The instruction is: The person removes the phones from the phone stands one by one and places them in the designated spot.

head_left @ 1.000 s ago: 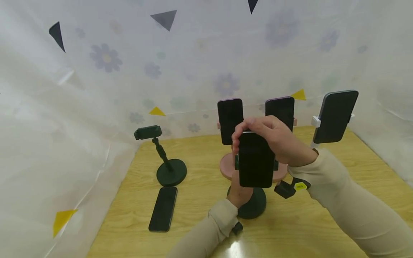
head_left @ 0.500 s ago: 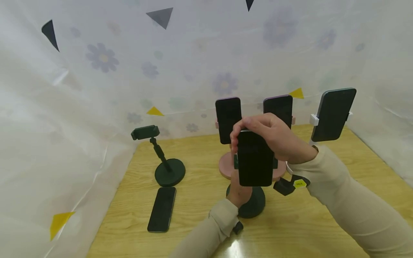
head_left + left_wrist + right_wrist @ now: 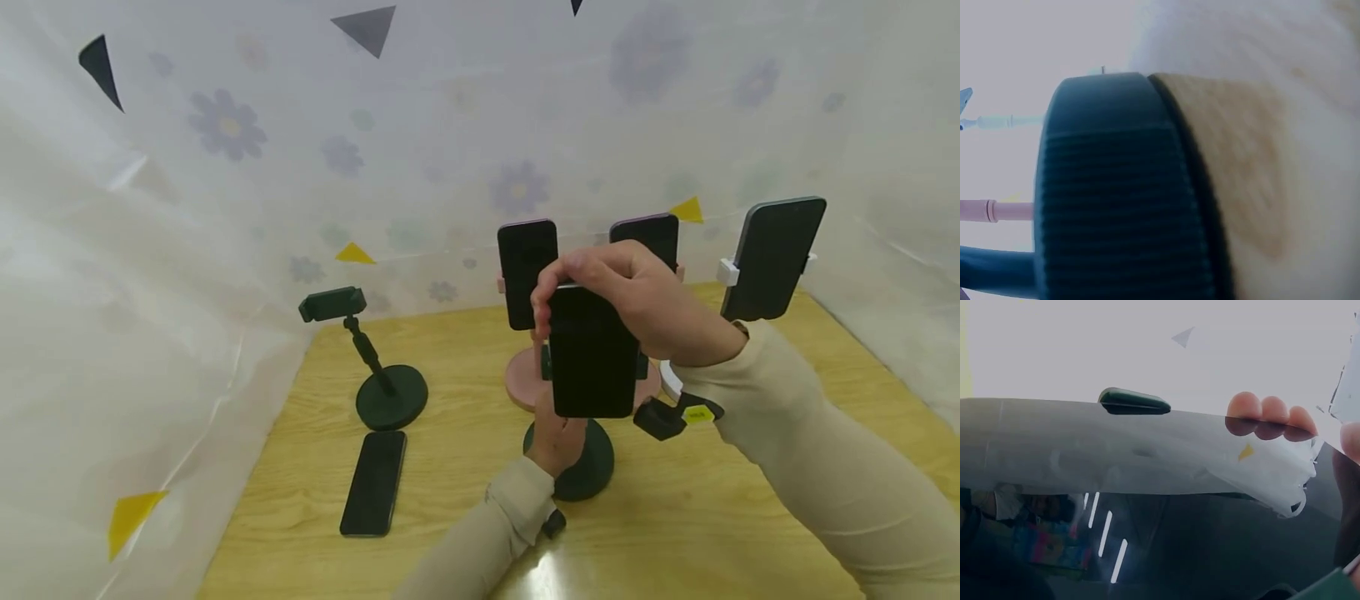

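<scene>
My right hand point(image 3: 648, 296) grips the top end of a black-screened phone point(image 3: 592, 358), fingers bent over its left edge and thumb along the top. The phone stands upright in the clamp of a dark green phone stand point(image 3: 596, 467). Below and behind it, my left hand point(image 3: 557, 437) holds the stand just above its round base, its fingers partly hidden by the phone. In the right wrist view, fingertips point(image 3: 1272, 415) press the phone's edge, and a green clamp jaw hooks over that edge. A ribbed dark green part point(image 3: 1122, 206) fills much of the left wrist view.
A second dark green stand point(image 3: 392, 397) with a bare clamp is at left; a phone point(image 3: 373, 483) lies flat before it. Behind my hands are two pink stands holding phones point(image 3: 528, 271), and a white clamp point(image 3: 727, 272) with another phone point(image 3: 774, 260). A patterned curtain surrounds the table.
The head view has tilted slightly, so the scene sits a little higher and the table items slightly further left. Both hands keep the same hold on phone and stand.
</scene>
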The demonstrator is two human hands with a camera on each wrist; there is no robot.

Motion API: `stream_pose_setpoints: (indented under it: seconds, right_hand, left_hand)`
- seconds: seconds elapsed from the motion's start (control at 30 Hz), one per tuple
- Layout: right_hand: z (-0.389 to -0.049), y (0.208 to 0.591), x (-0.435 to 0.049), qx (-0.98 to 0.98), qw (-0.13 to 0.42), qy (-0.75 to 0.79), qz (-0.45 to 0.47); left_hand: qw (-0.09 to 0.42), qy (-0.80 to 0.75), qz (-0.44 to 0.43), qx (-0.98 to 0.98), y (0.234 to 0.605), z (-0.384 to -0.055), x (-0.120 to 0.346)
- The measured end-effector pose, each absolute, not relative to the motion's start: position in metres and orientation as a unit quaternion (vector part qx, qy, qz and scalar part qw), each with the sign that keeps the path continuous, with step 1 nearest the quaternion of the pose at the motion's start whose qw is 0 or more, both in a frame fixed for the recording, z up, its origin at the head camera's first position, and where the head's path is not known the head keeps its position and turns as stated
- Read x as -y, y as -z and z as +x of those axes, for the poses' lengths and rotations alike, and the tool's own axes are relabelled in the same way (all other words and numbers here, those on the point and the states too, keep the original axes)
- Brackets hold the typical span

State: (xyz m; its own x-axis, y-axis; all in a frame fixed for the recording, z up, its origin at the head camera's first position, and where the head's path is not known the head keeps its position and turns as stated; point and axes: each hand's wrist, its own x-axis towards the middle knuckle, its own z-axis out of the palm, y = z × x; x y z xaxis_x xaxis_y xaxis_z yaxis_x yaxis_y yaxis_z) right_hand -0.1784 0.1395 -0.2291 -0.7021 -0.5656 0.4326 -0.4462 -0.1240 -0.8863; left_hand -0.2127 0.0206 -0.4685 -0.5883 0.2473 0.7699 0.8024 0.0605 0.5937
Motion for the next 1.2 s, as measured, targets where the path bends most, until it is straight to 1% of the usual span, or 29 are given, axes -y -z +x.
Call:
stream_pose_setpoints:
  seconds: [0.07,0.27,0.5,0.7,0.8,1.2]
  right_hand:
    - [-0.178,0.228,-0.139,-0.668,0.054,0.638,-0.380]
    - [-0.178,0.229,-0.140,-0.679,0.033,0.626,-0.382]
    - [-0.172,0.225,-0.141,-0.703,0.022,0.601,-0.378]
    - [-0.167,0.219,-0.141,-0.738,-0.030,0.559,-0.377]
    - [-0.166,0.216,-0.141,-0.734,-0.042,0.559,-0.383]
    - [-0.168,0.211,-0.143,-0.696,-0.024,0.598,-0.397]
  left_hand:
    - [0.246,0.569,-0.380,0.686,0.469,-0.211,-0.020]
    - [0.264,0.551,-0.390,0.689,0.468,-0.209,-0.021]
    - [0.283,0.544,-0.384,0.691,0.467,-0.206,-0.022]
    - [0.282,0.548,-0.395,0.681,0.465,-0.208,-0.027]
    - [0.278,0.555,-0.399,0.675,0.464,-0.208,-0.028]
    - [0.284,0.547,-0.401,0.678,0.462,-0.206,-0.029]
